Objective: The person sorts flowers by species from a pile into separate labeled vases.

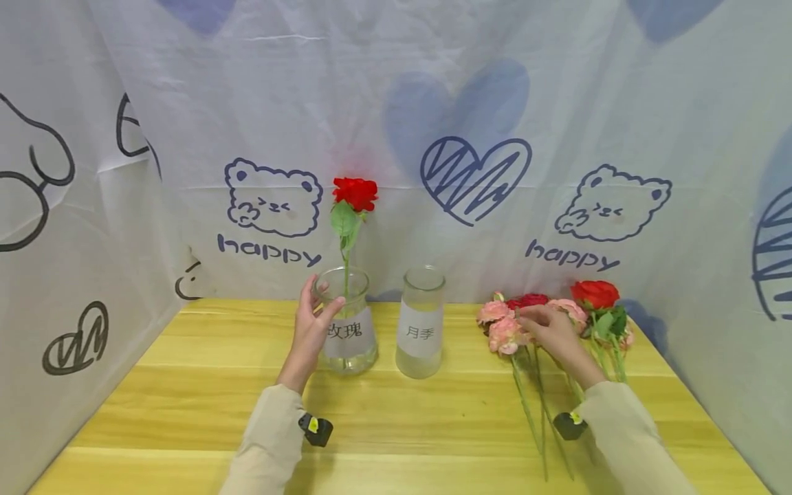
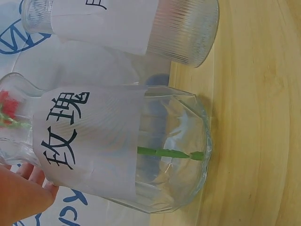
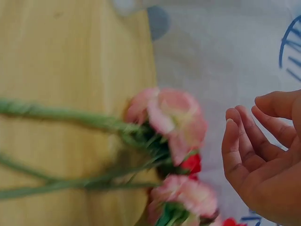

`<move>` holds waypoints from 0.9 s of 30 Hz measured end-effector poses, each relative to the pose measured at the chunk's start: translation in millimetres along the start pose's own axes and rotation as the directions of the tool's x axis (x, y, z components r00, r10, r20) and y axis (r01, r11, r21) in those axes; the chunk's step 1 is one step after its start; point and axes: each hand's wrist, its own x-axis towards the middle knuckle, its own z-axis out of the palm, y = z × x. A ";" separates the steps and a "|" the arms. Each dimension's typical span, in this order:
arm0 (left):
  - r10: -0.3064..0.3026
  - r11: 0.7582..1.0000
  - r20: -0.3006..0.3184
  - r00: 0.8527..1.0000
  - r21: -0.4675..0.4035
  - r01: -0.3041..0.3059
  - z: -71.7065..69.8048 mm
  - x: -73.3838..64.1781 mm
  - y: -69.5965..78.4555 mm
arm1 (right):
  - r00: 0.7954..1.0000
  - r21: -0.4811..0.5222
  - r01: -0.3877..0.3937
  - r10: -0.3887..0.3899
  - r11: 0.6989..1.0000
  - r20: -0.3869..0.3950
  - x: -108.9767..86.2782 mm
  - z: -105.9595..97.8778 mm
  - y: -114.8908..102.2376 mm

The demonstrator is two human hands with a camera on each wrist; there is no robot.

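Note:
My left hand (image 1: 311, 328) grips the neck of a clear glass vase (image 1: 361, 337), thumb in front and fingers behind. That vase has a white label with dark characters. One red rose (image 1: 355, 194) stands upright in it, its green stem (image 2: 162, 152) reaching the bottom. To its right is a narrower glass vase (image 1: 421, 333), also labelled. Over the flowers on the right hovers my right hand (image 1: 553, 335). In the right wrist view its fingers (image 3: 249, 141) bend loosely around nothing, beside a pink flower (image 3: 181, 117).
Several pink flowers (image 1: 507, 335), a dark red one (image 1: 527, 300) and a red rose (image 1: 594, 294) lie at the table's back right, stems (image 1: 526, 405) toward me. A printed cloth (image 1: 371, 103) hangs behind the wooden table (image 1: 433, 433).

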 end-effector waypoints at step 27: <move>-0.012 1.000 0.006 1.000 0.000 0.012 0.5 -0.1 -2.2 | 0.979 -0.014 -0.175 0.175 0.985 0.102 -42.1 1.7 53.1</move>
